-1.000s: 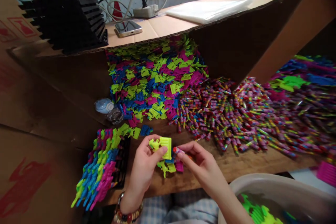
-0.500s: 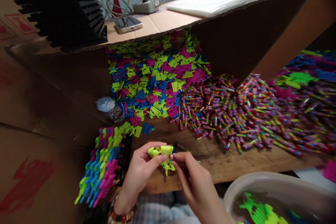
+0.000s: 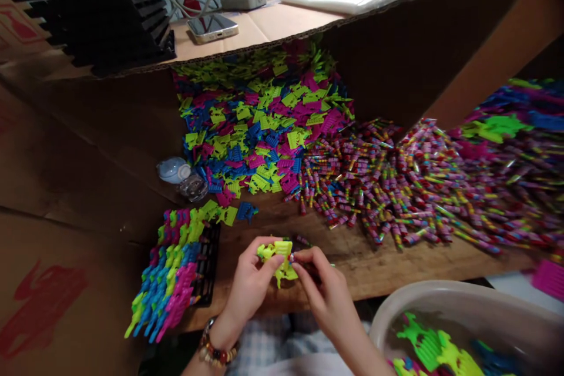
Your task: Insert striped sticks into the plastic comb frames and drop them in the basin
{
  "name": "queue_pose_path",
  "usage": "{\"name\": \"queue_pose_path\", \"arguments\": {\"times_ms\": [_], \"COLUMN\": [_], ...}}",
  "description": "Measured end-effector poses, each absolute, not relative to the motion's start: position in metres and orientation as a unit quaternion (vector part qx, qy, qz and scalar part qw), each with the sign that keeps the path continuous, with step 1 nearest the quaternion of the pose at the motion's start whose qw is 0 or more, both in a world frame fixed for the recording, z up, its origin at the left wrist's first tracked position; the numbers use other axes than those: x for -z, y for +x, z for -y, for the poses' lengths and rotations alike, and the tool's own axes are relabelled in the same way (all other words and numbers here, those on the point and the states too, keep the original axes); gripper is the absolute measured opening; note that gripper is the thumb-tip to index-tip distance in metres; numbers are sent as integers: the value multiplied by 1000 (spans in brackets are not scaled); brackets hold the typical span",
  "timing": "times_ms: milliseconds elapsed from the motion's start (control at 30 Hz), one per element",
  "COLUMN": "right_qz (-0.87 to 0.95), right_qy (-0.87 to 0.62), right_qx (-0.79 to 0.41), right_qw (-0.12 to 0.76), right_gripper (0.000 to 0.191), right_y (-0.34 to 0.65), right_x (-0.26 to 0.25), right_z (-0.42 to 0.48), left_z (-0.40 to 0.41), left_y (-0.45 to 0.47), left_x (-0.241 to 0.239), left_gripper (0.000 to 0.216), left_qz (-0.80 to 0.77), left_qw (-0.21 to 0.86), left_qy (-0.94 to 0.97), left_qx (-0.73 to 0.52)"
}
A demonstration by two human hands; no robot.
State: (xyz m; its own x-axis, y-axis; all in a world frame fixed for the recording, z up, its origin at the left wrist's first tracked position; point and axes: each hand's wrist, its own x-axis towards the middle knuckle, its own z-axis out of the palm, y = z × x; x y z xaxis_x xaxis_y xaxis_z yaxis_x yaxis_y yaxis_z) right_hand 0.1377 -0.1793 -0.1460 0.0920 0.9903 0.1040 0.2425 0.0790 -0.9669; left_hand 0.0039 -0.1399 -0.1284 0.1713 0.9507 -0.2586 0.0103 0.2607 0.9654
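My left hand (image 3: 253, 276) is closed on a bright yellow plastic toy piece (image 3: 282, 249), with a ribbed panel and a figure-like shape, held just above the wooden table's front edge. At the toy's right side, my right hand (image 3: 324, 282) pinches a small multicoloured piece (image 3: 291, 258), mostly covered by the fingertips. To the left, rows of pink, yellow and blue plastic toys (image 3: 170, 273) stand in a black rack (image 3: 211, 264). A few loose yellow pieces (image 3: 228, 215) and a blue piece (image 3: 247, 212) lie behind the rack.
Behind my hands lies a heap of pink, yellow and blue toy pieces (image 3: 259, 129), with a pile of multicoloured sticks (image 3: 388, 182) beside it. A grey tub (image 3: 383, 311) stands at the right front. A cardboard shelf (image 3: 259, 29) above bears a phone (image 3: 212, 28) and stacked black racks (image 3: 97, 12).
Both hands stay together at the yellow toy and sit slightly further right in the picture. The view has shifted a little; the surroundings look unchanged.
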Motion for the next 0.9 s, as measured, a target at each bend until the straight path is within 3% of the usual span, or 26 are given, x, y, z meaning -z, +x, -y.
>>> {"name": "queue_pose_path", "arguments": {"times_ms": [100,333,700,900], "right_qz": [553,558,640,642], "right_qy": [-542,-516,-601,-607], "right_qx": [-417,-450,-110,-99], "right_qw": [476,469,466,459], "right_gripper": [9,12,12,13], "right_y": [148,157,133,138], "right_x": [142,130,113,108], "right_z": [176,170,195,196], "left_z": [138,134,157,160], "left_y": [-1,-2,20,23], "left_x": [130,124,122,112], "left_gripper": [27,31,18,19], "left_qz": [-490,-516,-518,-485], "left_qw": [655,612,506,501], "left_qy": [430,433,499,536], "left_qx": [-383,-414,-476,-476]}}
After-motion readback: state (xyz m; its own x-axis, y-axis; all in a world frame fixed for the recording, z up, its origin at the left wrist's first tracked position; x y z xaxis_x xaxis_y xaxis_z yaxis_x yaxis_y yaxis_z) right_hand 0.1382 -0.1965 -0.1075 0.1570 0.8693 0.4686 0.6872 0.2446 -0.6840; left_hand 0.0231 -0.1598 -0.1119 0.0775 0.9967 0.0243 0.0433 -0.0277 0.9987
